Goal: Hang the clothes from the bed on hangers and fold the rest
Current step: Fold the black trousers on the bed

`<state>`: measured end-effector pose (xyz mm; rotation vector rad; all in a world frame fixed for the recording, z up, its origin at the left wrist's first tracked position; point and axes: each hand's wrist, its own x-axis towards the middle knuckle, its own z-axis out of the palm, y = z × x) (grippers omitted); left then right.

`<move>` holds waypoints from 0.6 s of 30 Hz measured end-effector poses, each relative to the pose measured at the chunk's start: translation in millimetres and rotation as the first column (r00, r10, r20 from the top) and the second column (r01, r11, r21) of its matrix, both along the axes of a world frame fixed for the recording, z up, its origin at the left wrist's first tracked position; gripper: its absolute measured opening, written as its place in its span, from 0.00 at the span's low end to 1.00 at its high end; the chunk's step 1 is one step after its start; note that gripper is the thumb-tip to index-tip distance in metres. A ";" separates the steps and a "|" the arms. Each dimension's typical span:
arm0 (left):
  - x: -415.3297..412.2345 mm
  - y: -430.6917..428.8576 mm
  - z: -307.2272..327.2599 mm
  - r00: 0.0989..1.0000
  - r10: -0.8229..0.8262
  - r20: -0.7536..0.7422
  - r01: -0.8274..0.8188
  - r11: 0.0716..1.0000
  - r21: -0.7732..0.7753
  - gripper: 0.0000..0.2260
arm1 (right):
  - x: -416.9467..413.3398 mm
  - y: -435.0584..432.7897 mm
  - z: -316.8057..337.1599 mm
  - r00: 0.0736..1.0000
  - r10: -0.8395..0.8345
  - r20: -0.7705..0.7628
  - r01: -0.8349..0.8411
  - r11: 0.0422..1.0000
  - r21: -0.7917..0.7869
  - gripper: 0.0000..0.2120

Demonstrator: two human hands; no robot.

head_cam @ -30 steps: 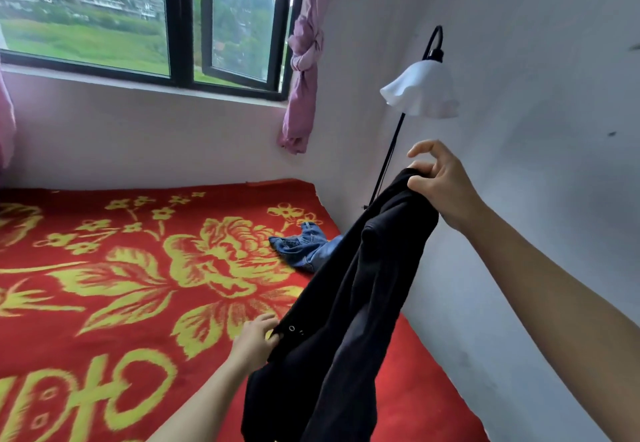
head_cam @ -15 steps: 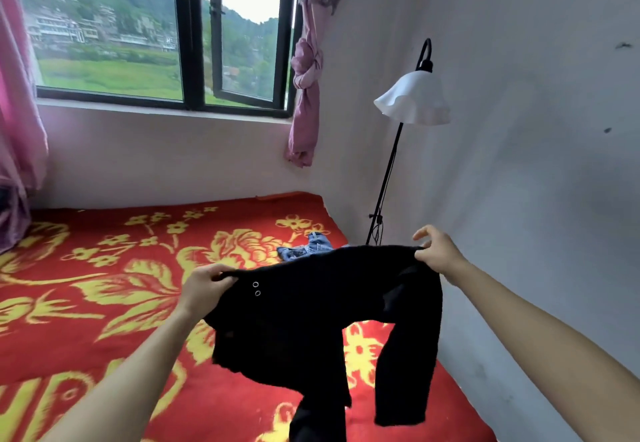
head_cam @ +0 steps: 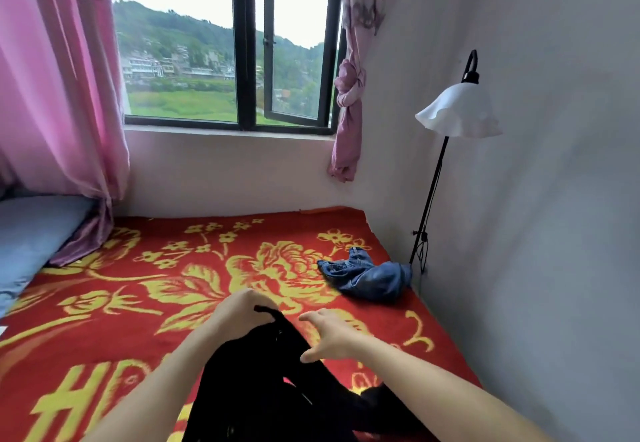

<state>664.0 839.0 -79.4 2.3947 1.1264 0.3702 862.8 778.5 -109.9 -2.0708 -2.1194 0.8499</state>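
Red bedding with yellow flowers is covering the bed (head_cam: 131, 306), which is sitting under a black-framed window (head_cam: 242, 60) with pink curtains (head_cam: 52, 95). A floor lamp (head_cam: 457, 112) is standing against the right wall, and a blue-grey pillow (head_cam: 31, 233) is lying at the left edge.

A black garment (head_cam: 256, 393) is hanging over the near part of the bed, between the two forearms. The left hand (head_cam: 242, 313) is gripping its top edge with curled fingers. The right hand (head_cam: 329, 334) is hovering just beside it with fingers straight and spread; whether its thumb is touching the cloth I cannot tell. A crumpled denim piece (head_cam: 367, 275) is lying on the bed near the lamp's foot, well apart from both hands.

Half a second ago both hands were holding the garment stretched wide between them. Now they are sitting close together, the right one is no longer gripping, and the cloth is drooping from the left alone.
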 end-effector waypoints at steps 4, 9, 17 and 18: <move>-21.0 -8.2 -0.7 0.996 0.039 0.080 -0.040 0.999 0.013 0.07 | -28.1 13.0 -12.7 0.999 0.006 -0.043 -0.004 0.999 0.053 0.21; -43.4 -10.4 -2.9 0.977 0.171 0.126 -0.182 0.980 0.083 0.08 | -40.5 32.4 -1.2 0.942 -0.062 -0.331 0.085 0.995 0.055 0.08; -70.2 -17.8 -27.7 0.757 0.484 0.440 -0.476 0.869 -0.138 0.39 | -46.3 57.4 50.5 0.931 0.008 -0.364 0.116 0.941 0.317 0.09; -73.1 -21.2 -31.7 0.729 0.499 0.469 -0.467 0.863 -0.192 0.45 | -43.0 59.6 60.2 0.919 0.001 -0.395 0.150 0.924 0.352 0.09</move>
